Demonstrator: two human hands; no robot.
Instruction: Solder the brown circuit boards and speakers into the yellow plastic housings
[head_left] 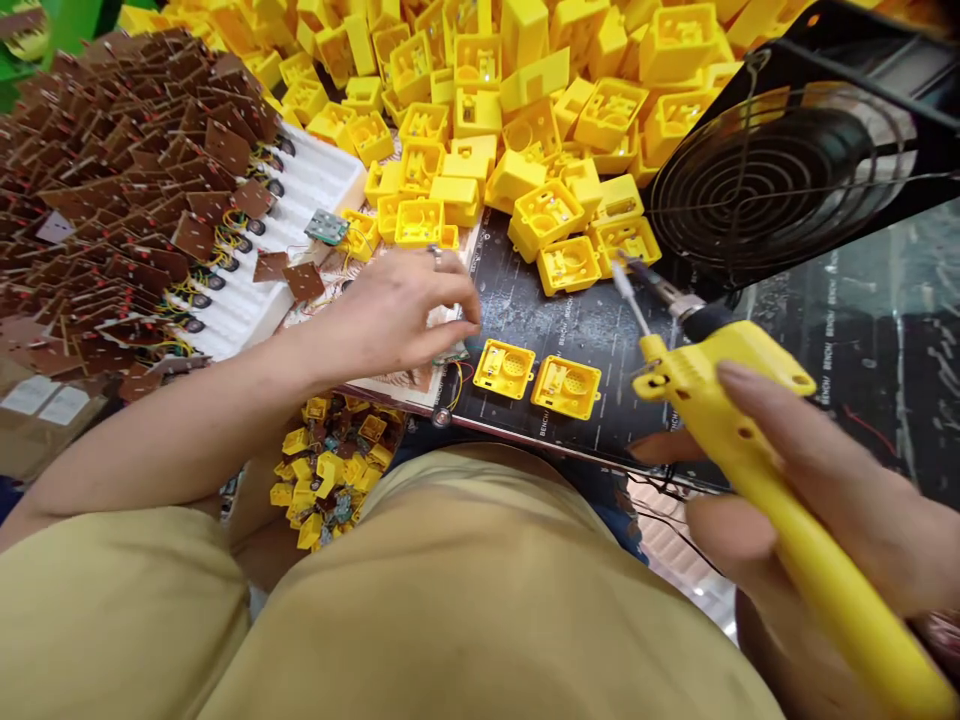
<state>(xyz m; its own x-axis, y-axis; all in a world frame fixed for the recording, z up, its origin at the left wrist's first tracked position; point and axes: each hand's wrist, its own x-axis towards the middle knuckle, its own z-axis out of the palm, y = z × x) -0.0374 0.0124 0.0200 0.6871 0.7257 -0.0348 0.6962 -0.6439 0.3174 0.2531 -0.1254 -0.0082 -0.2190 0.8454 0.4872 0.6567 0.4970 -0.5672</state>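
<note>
My right hand (pixel 832 480) is wrapped round the handle of a yellow soldering gun (pixel 742 400). Its metal tip and a thin feed tube point toward the yellow cases at the back. On the left, my left hand (pixel 409 310) is curled palm down at the bench edge, thumb and fingers bent around a small circuit board (pixel 454 352), mostly hidden under it. Thin red and yellow wires run from there, near a small round black part (pixel 442 417). Just right of that hand lie two open yellow plastic cases, one left (pixel 505 368) and one right (pixel 566 387).
Many yellow cases (pixel 469 110) are heaped at the back. Brown circuit boards (pixel 135 190) are piled on white foam (pixel 319 180) at left. A black fan (pixel 780 170) stands back right on the black bench mat (pixel 517 290). Below the edge sits a heap of yellow parts (pixel 330 470).
</note>
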